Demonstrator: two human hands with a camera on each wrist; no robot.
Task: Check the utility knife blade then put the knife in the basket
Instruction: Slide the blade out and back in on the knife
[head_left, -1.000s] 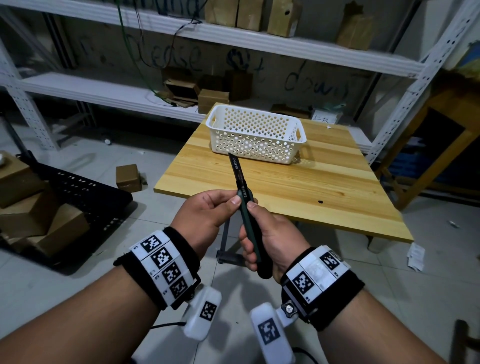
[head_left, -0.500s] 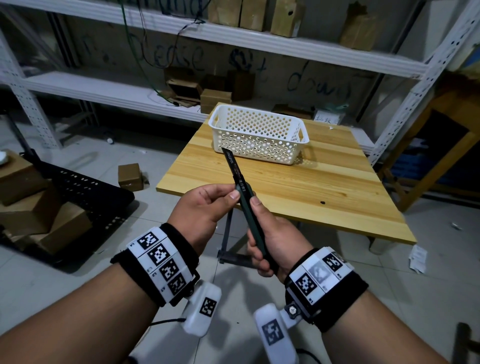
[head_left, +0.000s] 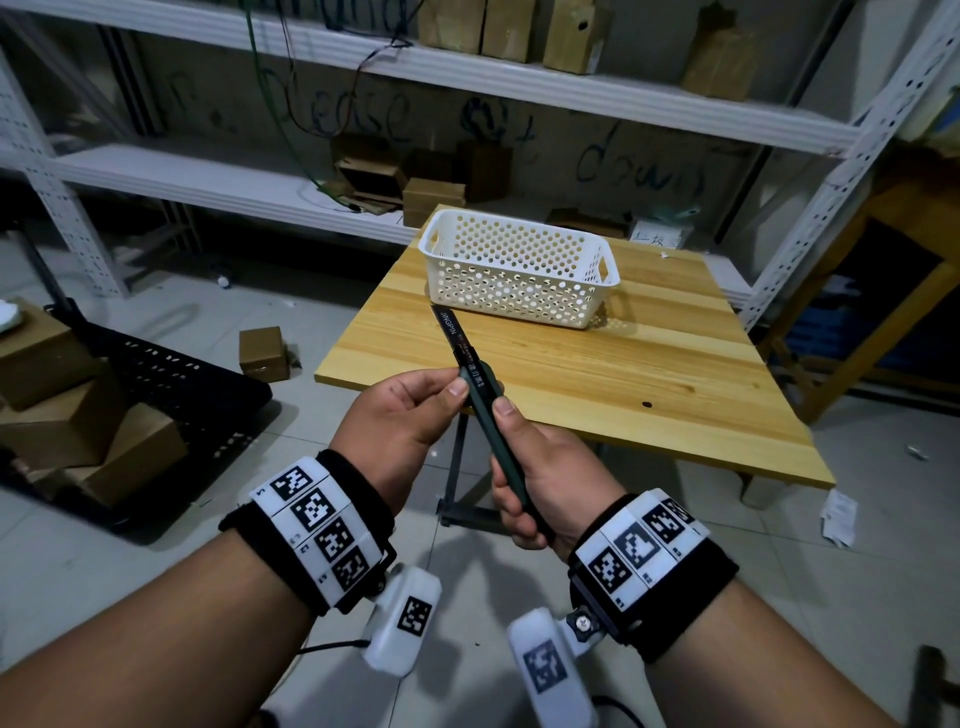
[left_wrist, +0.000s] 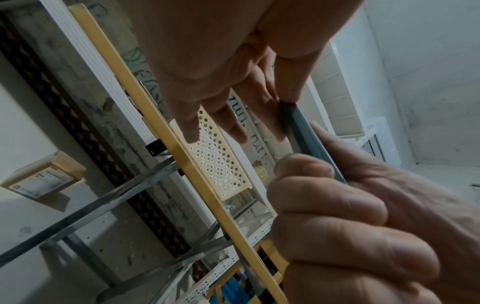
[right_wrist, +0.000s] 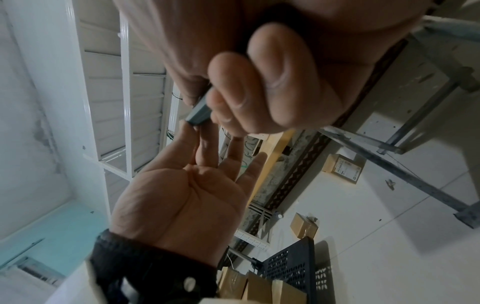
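Both hands are on the utility knife (head_left: 491, 415), held above the bench's (head_left: 675, 374) near-left corner: my right hand (head_left: 540, 467) grips its slim, stiff, light handle, my left hand (head_left: 410, 410) pinches beside the exposed blade (head_left: 449, 330), basket (head_left: 519, 270) at the far edge.

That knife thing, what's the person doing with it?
A person is holding a utility knife in front of them with both hands. The right hand grips the dark green handle, and the left hand pinches the knife near its front end, where the black blade sticks out, pointing up and away. They seem to be looking the blade over. The white basket sits on the wooden table just beyond, and the knife has not gone into it yet.
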